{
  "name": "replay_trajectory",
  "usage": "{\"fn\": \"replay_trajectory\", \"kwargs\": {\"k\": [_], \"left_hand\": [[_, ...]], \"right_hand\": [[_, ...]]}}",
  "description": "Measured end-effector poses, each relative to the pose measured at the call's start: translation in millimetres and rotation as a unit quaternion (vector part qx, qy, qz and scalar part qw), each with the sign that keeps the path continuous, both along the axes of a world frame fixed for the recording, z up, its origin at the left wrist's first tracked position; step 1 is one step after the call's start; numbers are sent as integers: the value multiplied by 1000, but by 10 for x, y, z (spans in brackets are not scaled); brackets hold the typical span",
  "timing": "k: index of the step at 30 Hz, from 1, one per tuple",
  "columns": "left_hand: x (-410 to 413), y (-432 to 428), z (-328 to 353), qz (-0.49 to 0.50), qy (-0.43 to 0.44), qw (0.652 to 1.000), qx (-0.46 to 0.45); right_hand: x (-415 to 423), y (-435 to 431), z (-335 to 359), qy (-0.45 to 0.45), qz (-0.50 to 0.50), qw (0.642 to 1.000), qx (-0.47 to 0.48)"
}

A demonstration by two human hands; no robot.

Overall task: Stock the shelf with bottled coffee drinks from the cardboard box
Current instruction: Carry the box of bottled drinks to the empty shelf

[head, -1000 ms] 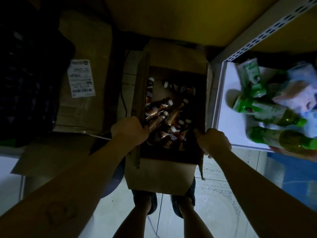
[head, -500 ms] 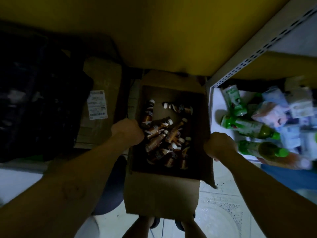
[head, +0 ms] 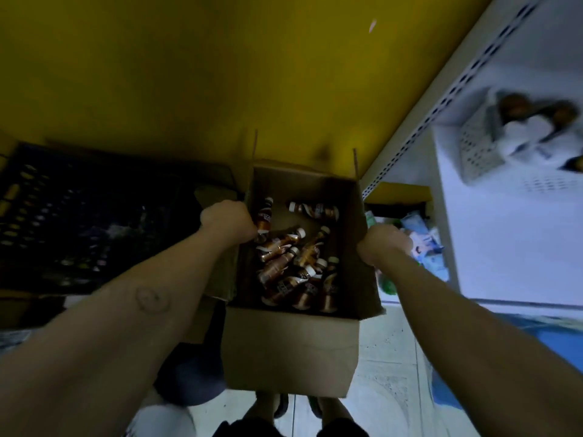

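Cardboard box (head: 290,351), held up beside the shelf (head: 504,247), is gripped at its side walls by the closed left hand (head: 225,220) and right hand (head: 383,244), and the loose bottles (head: 296,263) inside probably make it heavy and shifting, so a hold under the bottom seems safer.

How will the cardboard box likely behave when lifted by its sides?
The cardboard box probably flexes where the left hand and right hand grip its walls. The coffee bottles lie loose, so they may roll and shift the weight.
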State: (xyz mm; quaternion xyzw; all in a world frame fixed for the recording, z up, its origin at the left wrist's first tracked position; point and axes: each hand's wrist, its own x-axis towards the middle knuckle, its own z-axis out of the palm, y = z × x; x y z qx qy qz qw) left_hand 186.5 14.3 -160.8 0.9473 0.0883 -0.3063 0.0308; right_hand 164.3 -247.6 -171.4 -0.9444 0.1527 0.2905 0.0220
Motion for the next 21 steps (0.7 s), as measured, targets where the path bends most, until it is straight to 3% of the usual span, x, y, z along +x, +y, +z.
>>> {"fn": "replay_trajectory", "kwargs": {"k": [11, 21], "left_hand": [[-97, 196, 1914, 23, -58, 998, 6], [-596, 370, 3423, 52, -183, 982, 14]], "right_hand": [[171, 93, 1813, -94, 69, 993, -7], [25, 312, 3453, -189, 167, 966, -55]]}}
